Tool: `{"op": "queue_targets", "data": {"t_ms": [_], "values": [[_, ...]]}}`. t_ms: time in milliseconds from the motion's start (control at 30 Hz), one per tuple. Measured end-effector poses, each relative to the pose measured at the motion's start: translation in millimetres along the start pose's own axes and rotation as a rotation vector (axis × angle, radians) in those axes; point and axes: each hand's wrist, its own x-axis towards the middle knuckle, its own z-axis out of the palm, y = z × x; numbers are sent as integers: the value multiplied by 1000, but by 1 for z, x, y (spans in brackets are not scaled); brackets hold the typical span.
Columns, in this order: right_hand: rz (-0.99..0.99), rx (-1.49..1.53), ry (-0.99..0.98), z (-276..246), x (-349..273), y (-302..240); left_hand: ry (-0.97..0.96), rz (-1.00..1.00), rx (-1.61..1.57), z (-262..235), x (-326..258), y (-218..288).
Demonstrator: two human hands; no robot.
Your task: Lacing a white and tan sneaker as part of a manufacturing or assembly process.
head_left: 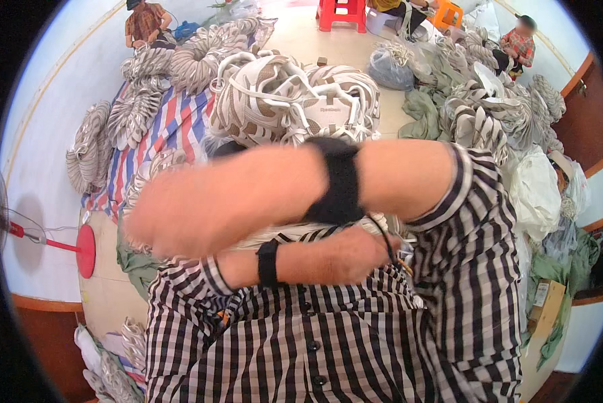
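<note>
My right forearm, with a wide black band on it, crosses in front of me to the left. At its end my right hand is smeared by motion, and its fingers cannot be made out. Below it, my left hand is closed in front of my checked shirt. A thin black cord runs down from the right arm's band past the left fingers; what those fingers hold is hidden. A narrower black band sits on my left wrist. Just beyond my arms stands a bundle of beige and white shoe uppers with white laces.
More ring-shaped upper bundles lie on a striped sheet at left and in heaps at right. A red stool stands far ahead. Other people sit along the walls. A cardboard box lies at right.
</note>
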Motion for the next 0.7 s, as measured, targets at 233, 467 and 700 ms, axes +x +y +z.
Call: {"op": "queue_targets", "data": {"t_ms": [233,467,700], "values": [[1157,178,492,-106,-137,-52,201,466,-373,-10,-16,32],[1394,132,601,-47,-249,-88,123,495,-489,-26,10,65],[1068,-354,608,25,-266,-58,746,682,185,-101,93,36]]}}
